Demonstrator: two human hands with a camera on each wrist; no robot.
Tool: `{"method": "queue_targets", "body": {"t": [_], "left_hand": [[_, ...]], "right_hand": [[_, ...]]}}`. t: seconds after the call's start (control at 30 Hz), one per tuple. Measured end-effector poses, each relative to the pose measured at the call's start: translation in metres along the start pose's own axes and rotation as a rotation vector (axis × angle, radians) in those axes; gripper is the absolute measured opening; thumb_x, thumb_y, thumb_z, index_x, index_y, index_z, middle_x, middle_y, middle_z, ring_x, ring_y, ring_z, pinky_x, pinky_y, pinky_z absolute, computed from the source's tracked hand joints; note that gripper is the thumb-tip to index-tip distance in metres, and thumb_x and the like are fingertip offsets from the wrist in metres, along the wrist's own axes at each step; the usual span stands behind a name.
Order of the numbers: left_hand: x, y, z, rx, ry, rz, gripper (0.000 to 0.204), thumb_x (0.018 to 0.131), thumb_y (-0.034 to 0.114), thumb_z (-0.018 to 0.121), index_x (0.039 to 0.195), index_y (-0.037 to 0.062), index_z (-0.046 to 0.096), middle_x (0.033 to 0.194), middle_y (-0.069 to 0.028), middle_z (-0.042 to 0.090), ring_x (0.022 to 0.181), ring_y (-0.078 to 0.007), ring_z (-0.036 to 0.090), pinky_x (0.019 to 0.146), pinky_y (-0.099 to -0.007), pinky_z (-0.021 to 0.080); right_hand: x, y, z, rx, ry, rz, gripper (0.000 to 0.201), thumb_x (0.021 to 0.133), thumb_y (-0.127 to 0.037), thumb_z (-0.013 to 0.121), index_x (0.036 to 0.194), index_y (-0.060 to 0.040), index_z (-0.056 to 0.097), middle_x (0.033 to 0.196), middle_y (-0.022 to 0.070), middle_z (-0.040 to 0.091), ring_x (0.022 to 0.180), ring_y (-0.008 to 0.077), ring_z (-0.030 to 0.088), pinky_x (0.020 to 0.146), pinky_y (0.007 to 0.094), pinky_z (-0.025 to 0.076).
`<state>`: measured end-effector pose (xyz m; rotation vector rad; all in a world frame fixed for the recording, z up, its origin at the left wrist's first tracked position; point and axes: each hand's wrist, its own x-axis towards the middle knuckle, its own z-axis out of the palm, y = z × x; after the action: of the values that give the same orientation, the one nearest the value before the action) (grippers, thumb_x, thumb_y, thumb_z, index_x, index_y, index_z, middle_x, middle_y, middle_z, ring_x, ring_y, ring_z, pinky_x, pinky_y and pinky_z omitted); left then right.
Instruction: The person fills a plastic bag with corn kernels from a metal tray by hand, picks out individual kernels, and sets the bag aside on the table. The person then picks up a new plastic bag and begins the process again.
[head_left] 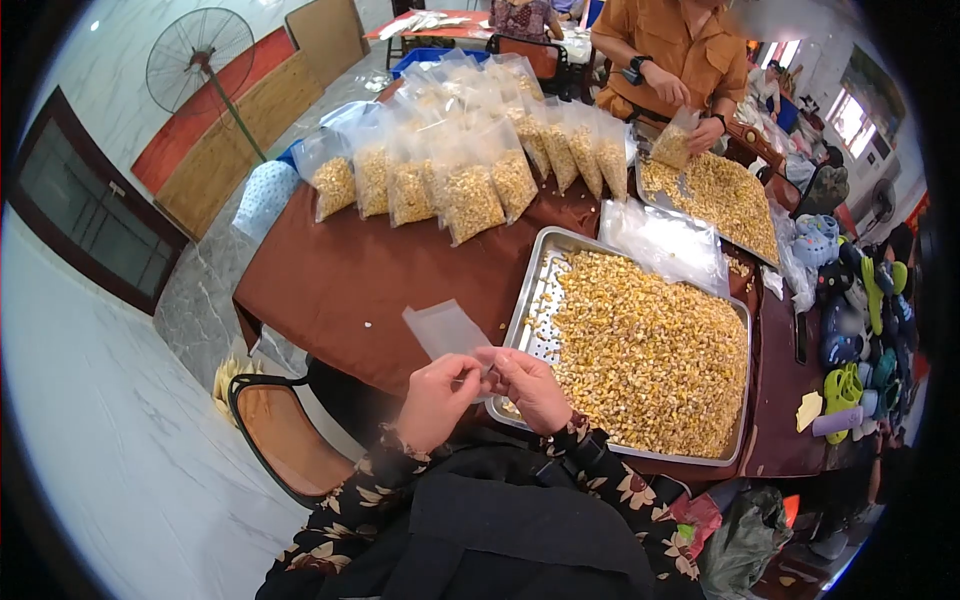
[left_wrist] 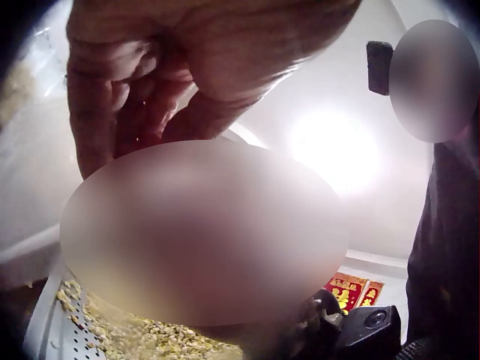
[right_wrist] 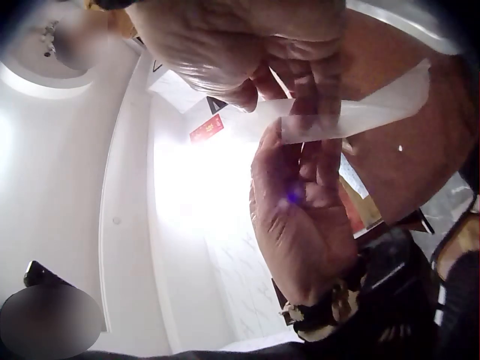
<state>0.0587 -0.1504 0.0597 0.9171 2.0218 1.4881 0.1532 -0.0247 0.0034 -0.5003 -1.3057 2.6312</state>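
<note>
In the head view my left hand (head_left: 432, 402) and right hand (head_left: 535, 390) meet over the near left corner of a metal tray (head_left: 520, 310) with perforated bottom. Between them they pinch an unfilled clear plastic bag (head_left: 445, 328), which sticks out past the fingers toward the brown tablecloth. The right wrist view has the bag (right_wrist: 390, 101) as a flat strip between the left hand (right_wrist: 307, 217) below and the right hand (right_wrist: 232, 45) above. Yellow corn kernels (head_left: 650, 350) fill most of the tray. A blurred patch hides much of the left wrist view below the left hand (left_wrist: 217, 60).
Several filled bags (head_left: 470, 195) stand at the back of the table. A stack of unfilled bags (head_left: 665, 245) overlaps the tray's far edge. Across from me, a person in orange (head_left: 670, 60) holds a part-filled bag over a second tray (head_left: 715, 200). A chair (head_left: 290, 435) stands left.
</note>
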Motion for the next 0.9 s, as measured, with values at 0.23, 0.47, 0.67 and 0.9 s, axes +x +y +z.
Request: {"method": "queue_targets", "body": {"t": [0.23, 0.47, 0.67, 0.9], "left_hand": [[-0.007, 0.000, -0.009, 0.090, 0.110, 0.112, 0.008, 0.086, 0.006, 0.056, 0.089, -0.0011, 0.059, 0.084, -0.0065, 0.059, 0.073, -0.0087, 0.058, 0.063, -0.0223, 0.047], [-0.007, -0.009, -0.005, -0.651, 0.172, -0.077, 0.021, 0.092, 0.013, 0.053, 0.106, -0.0022, 0.053, 0.092, -0.0048, 0.055, 0.087, -0.0116, 0.059, 0.074, -0.0246, 0.050], [-0.001, -0.036, -0.014, -0.602, 0.142, -0.106, 0.034, 0.095, 0.019, 0.049, 0.123, -0.0008, 0.047, 0.105, -0.0060, 0.058, 0.087, -0.0104, 0.059, 0.076, -0.0244, 0.051], [-0.009, -0.024, -0.039, -0.444, 0.289, -0.128, 0.027, 0.096, 0.017, 0.047, 0.113, -0.0025, 0.056, 0.098, -0.0059, 0.062, 0.080, -0.0071, 0.057, 0.069, -0.0189, 0.047]], "right_hand": [[0.007, 0.007, 0.006, 0.025, -0.024, -0.013, 0.030, 0.095, -0.021, 0.051, 0.115, 0.0005, 0.057, 0.092, 0.0017, 0.059, 0.078, 0.0072, 0.052, 0.072, 0.0223, 0.044], [0.008, 0.000, 0.023, -0.540, -0.010, -0.366, 0.032, 0.090, -0.013, 0.056, 0.121, -0.0046, 0.055, 0.105, 0.0074, 0.059, 0.096, 0.0147, 0.056, 0.080, 0.0264, 0.046], [0.012, -0.008, 0.039, -0.996, -0.069, -0.578, 0.036, 0.088, -0.012, 0.057, 0.124, -0.0125, 0.053, 0.120, 0.0125, 0.052, 0.102, 0.0279, 0.056, 0.086, 0.0319, 0.047], [0.020, -0.020, 0.053, -1.253, -0.228, -0.723, 0.040, 0.082, -0.008, 0.058, 0.122, -0.0162, 0.054, 0.123, 0.0124, 0.051, 0.099, 0.0300, 0.058, 0.082, 0.0342, 0.049]]}}
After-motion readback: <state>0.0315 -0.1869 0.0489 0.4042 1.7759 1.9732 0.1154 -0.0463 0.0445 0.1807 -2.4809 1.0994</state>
